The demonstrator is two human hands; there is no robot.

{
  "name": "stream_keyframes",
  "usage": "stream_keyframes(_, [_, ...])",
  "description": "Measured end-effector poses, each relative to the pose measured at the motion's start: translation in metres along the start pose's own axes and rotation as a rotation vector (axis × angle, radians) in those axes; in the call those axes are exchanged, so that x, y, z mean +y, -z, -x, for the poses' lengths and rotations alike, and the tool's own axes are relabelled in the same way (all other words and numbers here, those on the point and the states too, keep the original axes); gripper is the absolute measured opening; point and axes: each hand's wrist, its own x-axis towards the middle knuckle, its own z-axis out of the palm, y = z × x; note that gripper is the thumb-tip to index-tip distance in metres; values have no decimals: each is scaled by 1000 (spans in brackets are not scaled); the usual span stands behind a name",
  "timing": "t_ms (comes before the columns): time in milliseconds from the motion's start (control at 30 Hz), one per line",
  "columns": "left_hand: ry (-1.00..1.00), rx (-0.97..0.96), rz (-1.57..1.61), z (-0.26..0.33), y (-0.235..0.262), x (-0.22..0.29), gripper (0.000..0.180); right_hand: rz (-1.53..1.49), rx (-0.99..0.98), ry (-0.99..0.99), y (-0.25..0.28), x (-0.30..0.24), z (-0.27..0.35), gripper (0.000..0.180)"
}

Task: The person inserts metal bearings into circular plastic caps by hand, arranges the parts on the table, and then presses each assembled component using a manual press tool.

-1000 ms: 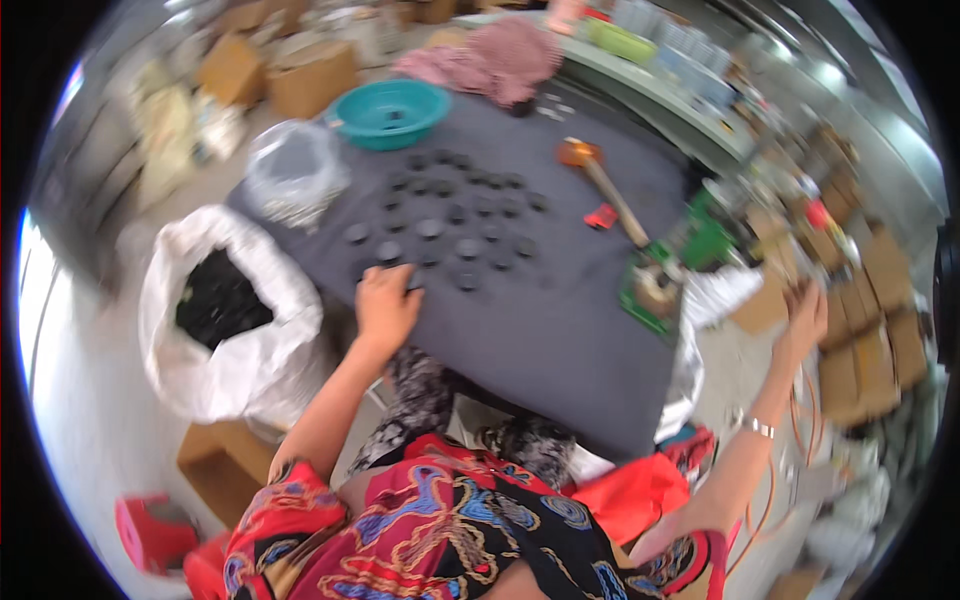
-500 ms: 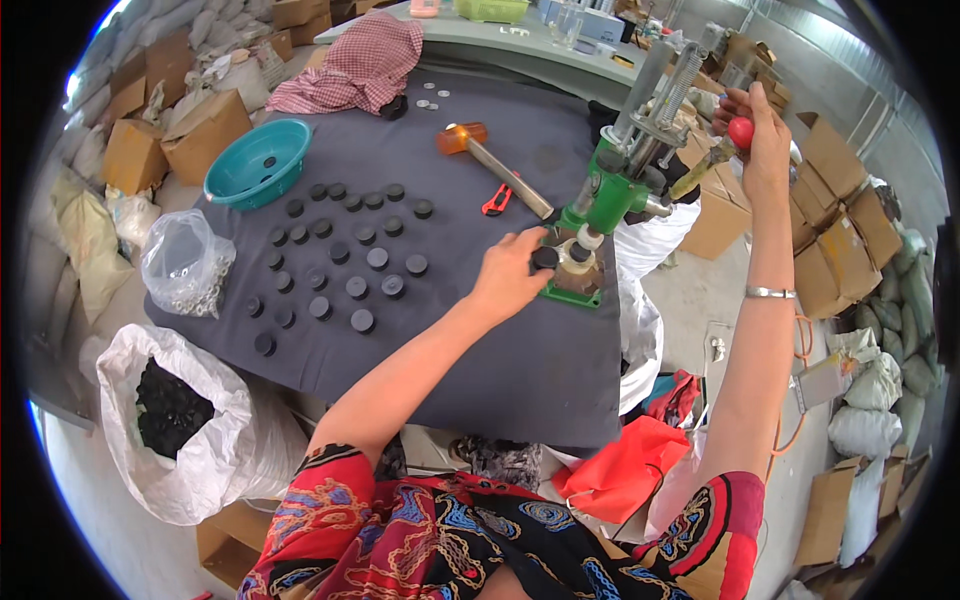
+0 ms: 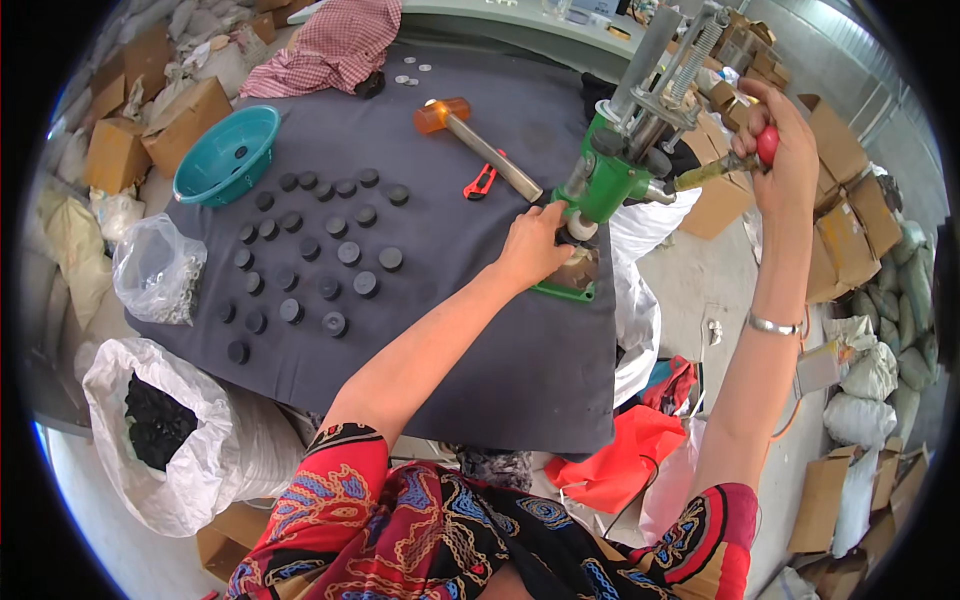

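A green hand press (image 3: 612,188) stands at the right edge of a cloth-covered table (image 3: 470,350). My left hand (image 3: 535,247) reaches to its base, fingers closed just beside the white tip (image 3: 581,227) of the ram; what they hold is hidden. My right hand (image 3: 793,150) is curled around the red ball knob (image 3: 768,146) at the end of the press lever (image 3: 712,172). Several round black caps (image 3: 349,253) lie spread over the middle and left of the cloth. A mallet (image 3: 490,155) with an orange head lies left of the press, its handle end near my left hand.
A red utility knife (image 3: 481,183) lies beside the mallet. At the left are a teal basin (image 3: 225,160), a clear bag of small metal parts (image 3: 160,270) and a white sack of black pieces (image 3: 240,420). A checked cloth (image 3: 325,45) and a few small discs (image 3: 407,80) lie at the back.
My left hand has moved up and right against the press; the black cap it held is now out of sight. My right hand and the lever knob have shifted slightly right and down.
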Motion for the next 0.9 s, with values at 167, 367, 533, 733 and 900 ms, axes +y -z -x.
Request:
stream_keyframes(167, [16, 59, 105, -3, -10, -6, 68, -10, -25, 118, -2, 5, 55, 30])
stream_keyframes(367, [113, 30, 258, 5, -2, -4, 75, -42, -47, 233, 2, 45, 122, 29])
stream_keyframes(533, [82, 98, 133, 38, 39, 13, 76, 293, -26, 289, 11, 116, 199, 27])
stream_keyframes(733, [-65, 321, -391, 101, 127, -26, 33, 194, -31, 396, 16, 102, 174, 27])
stream_keyframes(900, [124, 134, -740, 124, 172, -46, 33, 19, -26, 84, -8, 25, 113, 29])
